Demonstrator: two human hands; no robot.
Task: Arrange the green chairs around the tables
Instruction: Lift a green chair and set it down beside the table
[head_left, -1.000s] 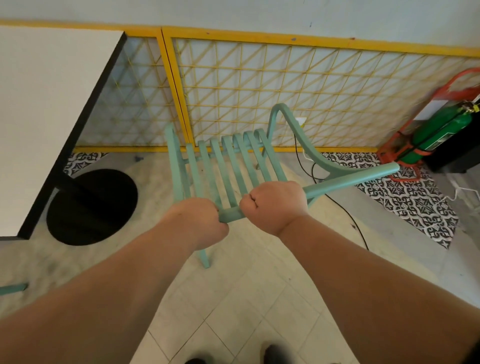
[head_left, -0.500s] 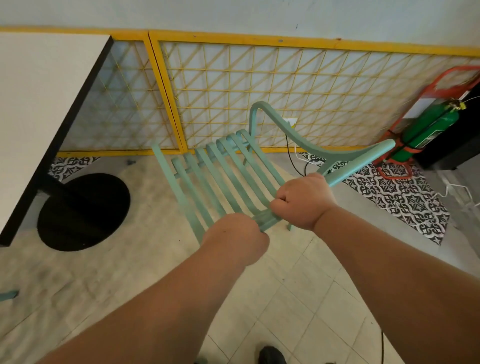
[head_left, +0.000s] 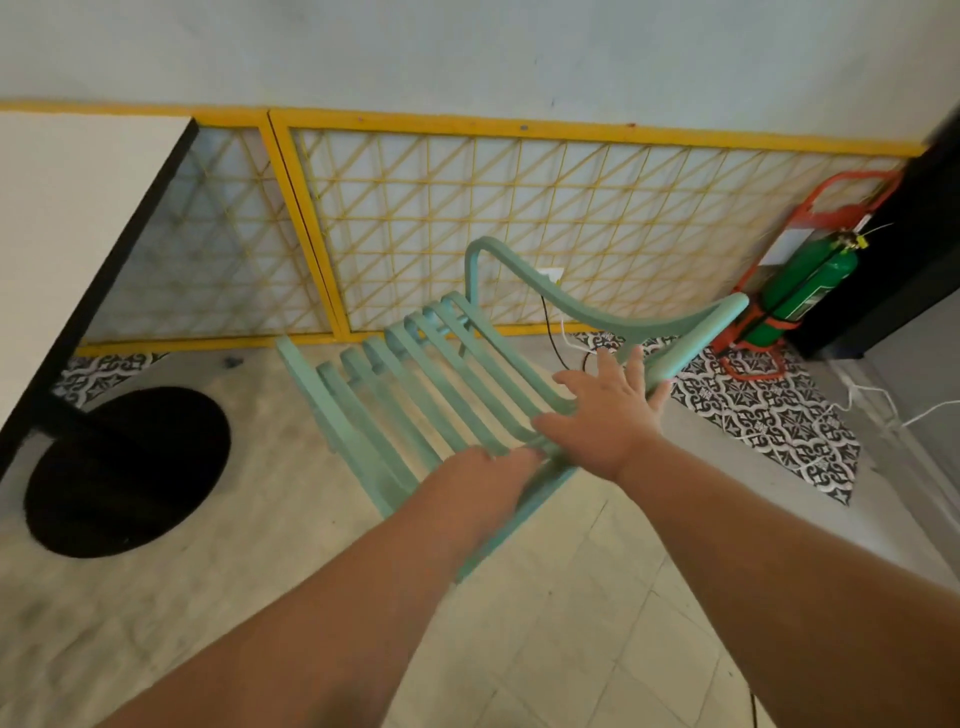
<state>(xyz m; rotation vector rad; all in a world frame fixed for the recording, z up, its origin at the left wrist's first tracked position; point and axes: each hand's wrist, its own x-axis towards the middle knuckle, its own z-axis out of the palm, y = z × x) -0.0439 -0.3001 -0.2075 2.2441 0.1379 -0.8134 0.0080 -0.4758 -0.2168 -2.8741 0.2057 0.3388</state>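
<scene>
A green slatted chair (head_left: 415, 384) with a curved armrest stands tilted in the middle of the floor, right of the white table (head_left: 67, 228) with its black edge and round black base (head_left: 130, 470). My left hand (head_left: 483, 480) is closed around the near top rail of the chair's back. My right hand (head_left: 605, 418) hovers over the same rail with fingers spread, no longer wrapped around it; I cannot tell if the palm touches it.
A yellow lattice fence (head_left: 519, 223) runs along the wall behind the chair. A green gas cylinder (head_left: 800, 291) in a red stand sits at the right beside a dark cabinet (head_left: 914, 249). Cables (head_left: 550, 338) lie on the patterned tiles (head_left: 769, 415).
The chair has swung leftward and tilted more while the view shifted. My right hand has opened and let go of the top rail; my left hand keeps its grip.
</scene>
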